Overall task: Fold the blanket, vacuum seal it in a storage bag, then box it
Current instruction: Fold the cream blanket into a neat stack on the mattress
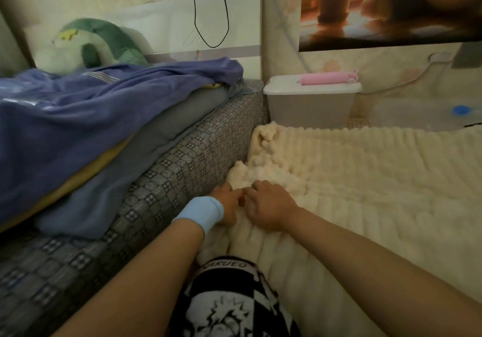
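A cream, ribbed fluffy blanket [365,175] lies spread on the floor beside the bed, bunched up at its left edge. My left hand [228,205], with a light blue wristband, and my right hand [268,206] sit side by side at that bunched edge, fingers curled into the fabric. A white lidded plastic box [310,107] stands at the far end of the blanket. On its lid lies a pink hand pump [327,79]. A clear storage bag with a blue valve [460,109] lies at the far right.
The bed [182,159], with a grey patterned cover, runs along the left, piled with a purple blanket [78,117] and a green plush toy [88,44]. A black cable [208,23] hangs on the wall. My knee in black-and-white shorts [234,297] is at the bottom.
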